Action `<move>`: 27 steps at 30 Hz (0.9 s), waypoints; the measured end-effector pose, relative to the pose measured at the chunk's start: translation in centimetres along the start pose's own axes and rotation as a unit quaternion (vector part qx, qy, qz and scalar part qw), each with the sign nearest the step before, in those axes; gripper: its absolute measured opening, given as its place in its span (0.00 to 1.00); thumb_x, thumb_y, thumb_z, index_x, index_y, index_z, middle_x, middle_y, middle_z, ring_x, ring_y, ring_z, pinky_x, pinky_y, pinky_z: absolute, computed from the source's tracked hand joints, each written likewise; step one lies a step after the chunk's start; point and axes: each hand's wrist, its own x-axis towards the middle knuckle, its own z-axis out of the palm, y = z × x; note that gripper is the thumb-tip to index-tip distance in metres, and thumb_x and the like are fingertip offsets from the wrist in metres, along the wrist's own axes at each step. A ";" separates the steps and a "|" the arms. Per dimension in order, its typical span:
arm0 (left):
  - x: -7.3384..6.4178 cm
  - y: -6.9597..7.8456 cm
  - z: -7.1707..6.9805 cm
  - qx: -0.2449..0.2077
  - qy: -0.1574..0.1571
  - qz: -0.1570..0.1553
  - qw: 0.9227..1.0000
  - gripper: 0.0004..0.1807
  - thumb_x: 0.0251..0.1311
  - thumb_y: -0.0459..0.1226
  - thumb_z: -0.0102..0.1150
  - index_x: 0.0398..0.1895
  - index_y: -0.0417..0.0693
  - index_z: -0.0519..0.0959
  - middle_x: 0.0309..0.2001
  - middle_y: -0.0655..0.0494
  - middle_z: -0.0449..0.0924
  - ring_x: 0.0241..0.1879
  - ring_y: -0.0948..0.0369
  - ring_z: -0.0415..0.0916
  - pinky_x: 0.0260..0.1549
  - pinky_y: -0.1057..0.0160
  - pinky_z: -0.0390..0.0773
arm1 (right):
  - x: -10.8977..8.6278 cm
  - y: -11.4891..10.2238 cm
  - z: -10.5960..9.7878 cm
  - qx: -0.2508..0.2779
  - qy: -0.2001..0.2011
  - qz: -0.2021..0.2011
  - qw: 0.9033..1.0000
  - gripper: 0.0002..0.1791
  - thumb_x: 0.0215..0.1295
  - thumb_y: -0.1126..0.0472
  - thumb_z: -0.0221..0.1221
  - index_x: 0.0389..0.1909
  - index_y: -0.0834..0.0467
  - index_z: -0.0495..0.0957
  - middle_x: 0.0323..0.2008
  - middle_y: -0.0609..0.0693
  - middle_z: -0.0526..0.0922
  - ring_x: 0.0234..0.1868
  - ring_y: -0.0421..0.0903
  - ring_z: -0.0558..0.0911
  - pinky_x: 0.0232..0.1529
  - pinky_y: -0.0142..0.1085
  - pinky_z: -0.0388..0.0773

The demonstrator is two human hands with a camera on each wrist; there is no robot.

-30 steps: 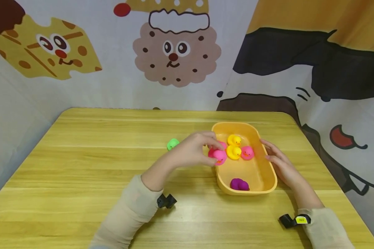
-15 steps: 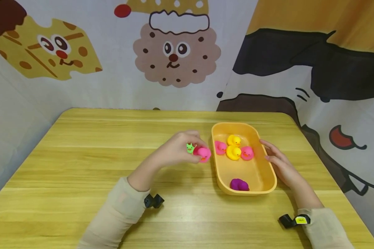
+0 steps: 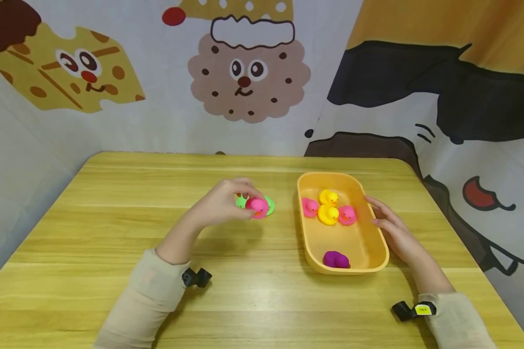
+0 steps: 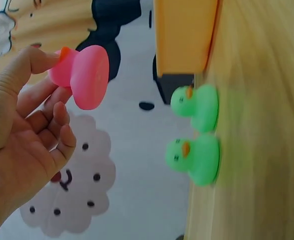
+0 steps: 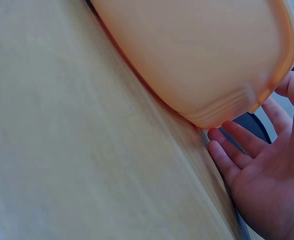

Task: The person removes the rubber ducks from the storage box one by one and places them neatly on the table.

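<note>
My left hand (image 3: 220, 201) pinches a pink rubber duck (image 3: 258, 207) between thumb and fingertips, raised over the table. In the left wrist view this pink duck's flat base faces the camera, and two green rubber ducks (image 4: 202, 160) stand side by side on the wood beyond it. From the head view the held duck and my fingers partly cover both green ones. My right hand (image 3: 395, 230) rests against the right side of a yellow-orange plastic tub (image 3: 345, 237). Its thumb touches the rim (image 5: 286, 55), with the other fingers extended along the outer wall.
Inside the tub, two yellow ducks (image 3: 328, 215) and two pink ducks (image 3: 347, 215) sit grouped toward the far end. A purple duck (image 3: 336, 259) lies at the near end. The wooden table (image 3: 262, 295) meets a cartoon-printed curtain (image 3: 153, 131) behind.
My left hand has lifted the pink duck out from over the tub's left rim and carried it left to the green ducks. My right hand stays at the tub.
</note>
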 end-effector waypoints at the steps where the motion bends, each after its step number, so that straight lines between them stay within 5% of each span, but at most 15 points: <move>1: -0.1 -0.2 -0.3 0.002 0.001 -0.001 1.000 0.14 0.46 0.28 0.70 0.38 0.47 0.86 0.33 0.58 0.77 0.37 0.58 0.69 0.38 0.56 0.71 | 0.0 0.0 0.0 0.001 -0.001 -0.001 1.000 0.29 0.74 0.66 0.41 0.74 0.55 0.51 0.64 0.48 0.61 0.59 0.38 0.70 0.53 0.31 0.72; 10: -0.5 -2.0 -2.9 0.030 0.012 0.009 0.999 0.15 0.45 0.26 0.69 0.38 0.49 0.86 0.31 0.58 0.76 0.35 0.54 0.68 0.36 0.55 0.66 | 0.0 0.2 0.0 0.011 -0.005 -0.010 1.000 0.29 0.73 0.67 0.41 0.74 0.56 0.51 0.64 0.49 0.62 0.60 0.39 0.70 0.53 0.31 0.72; 17: -1.0 -3.3 -4.2 0.034 0.011 -0.014 0.999 0.15 0.45 0.27 0.69 0.39 0.47 0.86 0.32 0.56 0.76 0.35 0.55 0.68 0.37 0.55 0.66 | 0.0 0.1 0.0 0.007 -0.006 -0.007 1.000 0.29 0.74 0.67 0.41 0.74 0.56 0.51 0.65 0.51 0.60 0.60 0.39 0.70 0.53 0.31 0.72; 27: -1.5 -5.3 -5.1 0.003 -0.007 -0.046 0.999 0.13 0.46 0.27 0.69 0.38 0.45 0.86 0.32 0.51 0.75 0.38 0.42 0.67 0.37 0.51 0.64 | 0.0 -0.1 0.2 -0.001 0.001 -0.001 1.000 0.29 0.74 0.67 0.41 0.74 0.56 0.51 0.65 0.50 0.60 0.60 0.38 0.70 0.53 0.30 0.71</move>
